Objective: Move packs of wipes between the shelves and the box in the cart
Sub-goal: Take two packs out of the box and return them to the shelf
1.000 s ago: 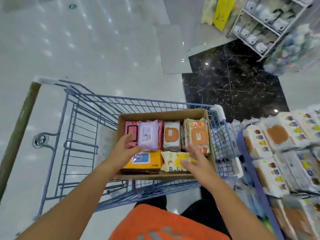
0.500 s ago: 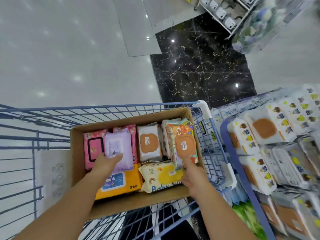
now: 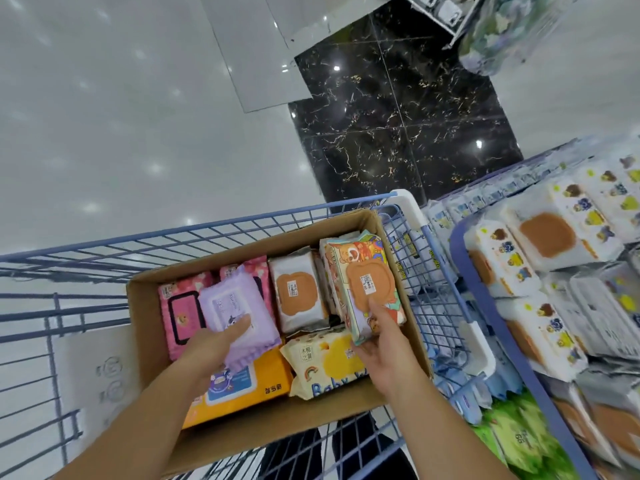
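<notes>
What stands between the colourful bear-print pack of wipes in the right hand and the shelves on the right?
The right wall of the brown cardboard box and the blue wire side of the cart lie between the colourful bear-print pack, held by the right hand, and the shelves. Above them nothing visible blocks the way.

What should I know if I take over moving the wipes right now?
Left hand: grips the purple pack, which lies over the pink packs in the box.
Right hand: grips the bear-print pack by its near end, at the box's right side.
The box sits in the cart; the shelves of wipes are just to the right.
Done: both packs gripped, neither out of the box yet.
Left: probably carry them to the shelves, then handle the other packs.
</notes>
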`<state>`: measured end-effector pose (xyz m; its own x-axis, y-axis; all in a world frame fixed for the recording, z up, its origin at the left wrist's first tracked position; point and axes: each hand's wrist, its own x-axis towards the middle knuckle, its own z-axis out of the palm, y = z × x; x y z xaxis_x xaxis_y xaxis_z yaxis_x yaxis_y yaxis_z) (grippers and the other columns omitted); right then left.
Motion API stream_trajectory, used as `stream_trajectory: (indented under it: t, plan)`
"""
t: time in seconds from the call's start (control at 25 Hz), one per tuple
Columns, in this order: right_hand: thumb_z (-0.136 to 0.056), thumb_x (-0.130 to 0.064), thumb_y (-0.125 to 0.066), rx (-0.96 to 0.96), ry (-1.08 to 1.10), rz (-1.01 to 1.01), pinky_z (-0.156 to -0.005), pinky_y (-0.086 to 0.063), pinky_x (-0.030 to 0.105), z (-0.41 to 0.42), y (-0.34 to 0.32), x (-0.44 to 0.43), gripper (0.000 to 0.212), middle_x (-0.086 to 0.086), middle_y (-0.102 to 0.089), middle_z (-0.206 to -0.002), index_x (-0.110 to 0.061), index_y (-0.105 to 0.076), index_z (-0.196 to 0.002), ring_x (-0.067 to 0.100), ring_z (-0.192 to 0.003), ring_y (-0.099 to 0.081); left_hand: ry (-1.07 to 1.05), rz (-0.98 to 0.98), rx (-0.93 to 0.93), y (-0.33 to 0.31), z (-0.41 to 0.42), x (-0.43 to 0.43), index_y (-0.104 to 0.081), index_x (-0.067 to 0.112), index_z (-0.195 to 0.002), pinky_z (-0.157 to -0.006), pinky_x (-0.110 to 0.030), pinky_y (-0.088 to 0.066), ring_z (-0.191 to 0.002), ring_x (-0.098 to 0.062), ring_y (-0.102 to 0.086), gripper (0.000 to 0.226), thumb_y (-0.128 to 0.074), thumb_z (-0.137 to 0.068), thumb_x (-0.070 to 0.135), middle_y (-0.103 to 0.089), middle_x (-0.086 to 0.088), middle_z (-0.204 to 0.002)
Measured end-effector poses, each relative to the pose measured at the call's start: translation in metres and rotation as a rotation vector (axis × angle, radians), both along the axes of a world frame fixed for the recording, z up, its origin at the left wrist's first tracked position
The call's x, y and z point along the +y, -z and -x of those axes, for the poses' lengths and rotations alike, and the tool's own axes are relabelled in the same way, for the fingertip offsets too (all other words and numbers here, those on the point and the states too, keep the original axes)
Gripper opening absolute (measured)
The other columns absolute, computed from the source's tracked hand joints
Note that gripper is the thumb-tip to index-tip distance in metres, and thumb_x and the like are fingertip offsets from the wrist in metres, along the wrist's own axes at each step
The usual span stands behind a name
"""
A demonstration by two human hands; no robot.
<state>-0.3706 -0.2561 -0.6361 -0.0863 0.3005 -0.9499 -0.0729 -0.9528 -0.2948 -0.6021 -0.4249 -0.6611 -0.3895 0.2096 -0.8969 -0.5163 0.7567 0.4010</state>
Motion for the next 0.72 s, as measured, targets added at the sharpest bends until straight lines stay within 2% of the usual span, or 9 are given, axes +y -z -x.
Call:
stream_trajectory:
  t: [0.12, 0.2, 0.24, 0.28, 0.36, 0.4, 0.48, 0.6, 0.72]
  plan:
    - [-0.091, -0.040, -0.070, 0.014, 0.003, -0.005, -0.087, -0.055, 0.037, 0.010, -0.011, -0.002, 0.038, 0.019, -0.061, -0.132, -0.019, -0.062, -0.121, 0.027, -0.114, -0.061, 0.005, 0.021, 0.127, -0.022, -0.011, -0.001, -0.073, 0.011, -0.110, -0.070, -0.034, -0.057, -0.086, -0.027, -0.071, 0.045, -0.080, -0.084, 0.047, -0.077, -0.009, -0.095]
    - [-0.082, -0.043, -0.075, 0.025, 0.001, -0.038, -0.067, -0.056, 0.030, 0.013, -0.013, -0.002, 0.057, 0.010, -0.068, -0.120, -0.017, -0.060, -0.131, 0.022, -0.101, -0.065, -0.035, 0.007, 0.168, -0.028, -0.016, -0.010, -0.068, 0.020, -0.118, -0.078, -0.041, -0.061, -0.093, -0.025, -0.073, 0.064, -0.085, -0.071, 0.059, -0.076, -0.003, -0.105]
    - [-0.071, -0.046, -0.080, 0.022, -0.007, -0.061, -0.064, -0.057, 0.030, 0.014, -0.010, -0.004, 0.070, 0.009, -0.069, -0.121, -0.016, -0.061, -0.132, 0.023, -0.103, -0.066, -0.080, -0.004, 0.147, -0.030, -0.016, -0.014, -0.065, 0.022, -0.122, -0.080, -0.045, -0.063, -0.095, -0.025, -0.074, 0.077, -0.088, -0.062, 0.065, -0.075, -0.002, -0.109]
    - [-0.058, -0.050, -0.086, 0.006, -0.016, -0.085, -0.069, -0.059, 0.033, 0.015, -0.007, -0.005, 0.086, 0.008, -0.065, -0.128, -0.017, -0.060, -0.133, 0.025, -0.112, -0.064, -0.134, -0.017, 0.115, -0.029, -0.016, -0.018, -0.062, 0.022, -0.123, -0.081, -0.048, -0.063, -0.096, -0.025, -0.075, 0.082, -0.090, -0.058, 0.065, -0.075, -0.002, -0.112]
    - [-0.042, -0.051, -0.093, -0.047, 0.002, -0.134, -0.087, -0.058, 0.044, 0.016, -0.003, -0.009, 0.108, 0.006, -0.054, -0.143, -0.020, -0.056, -0.138, 0.028, -0.130, -0.052, -0.174, -0.071, 0.092, -0.033, -0.020, -0.023, -0.061, 0.019, -0.119, -0.082, -0.049, -0.063, -0.096, -0.027, -0.075, 0.065, -0.090, -0.070, 0.051, -0.075, -0.005, -0.111]
    - [-0.049, -0.046, -0.095, -0.061, 0.025, -0.159, -0.090, -0.057, 0.048, 0.015, -0.002, -0.011, 0.104, 0.005, -0.053, -0.144, -0.019, -0.053, -0.140, 0.029, -0.131, -0.051, -0.156, -0.094, 0.109, -0.033, -0.022, -0.026, -0.063, 0.017, -0.115, -0.083, -0.047, -0.062, -0.095, -0.027, -0.075, 0.053, -0.088, -0.076, 0.043, -0.075, -0.006, -0.109]
    - [-0.076, -0.032, -0.086, -0.066, 0.024, -0.170, -0.092, -0.057, 0.049, 0.010, -0.003, -0.016, 0.074, 0.007, -0.060, -0.136, -0.017, -0.051, -0.139, 0.028, -0.122, -0.059, -0.130, -0.116, 0.148, -0.033, -0.027, -0.035, -0.067, 0.017, -0.109, -0.082, -0.043, -0.061, -0.092, -0.024, -0.075, 0.038, -0.085, -0.080, 0.035, -0.077, -0.004, -0.104]
    - [-0.083, -0.019, -0.081, -0.096, -0.295, -0.285, -0.086, -0.058, 0.043, 0.000, -0.021, -0.009, 0.048, 0.011, -0.071, -0.120, -0.014, -0.060, -0.127, 0.027, -0.106, -0.069, -0.145, -0.149, 0.203, -0.034, -0.027, -0.044, -0.071, 0.018, -0.108, -0.074, -0.037, -0.059, -0.088, -0.022, -0.076, 0.035, -0.085, -0.080, 0.033, -0.080, 0.000, -0.096]
    - [-0.070, -0.014, -0.090, -0.103, -0.948, -0.426, -0.073, -0.060, 0.036, 0.022, -0.041, 0.037, 0.066, 0.003, -0.075, -0.109, -0.019, -0.059, -0.128, 0.021, -0.093, -0.074, -0.176, -0.121, 0.273, -0.034, -0.021, -0.053, -0.065, 0.014, -0.105, -0.065, -0.033, -0.053, -0.085, -0.023, -0.072, 0.036, -0.085, -0.081, 0.031, -0.075, -0.003, -0.096]
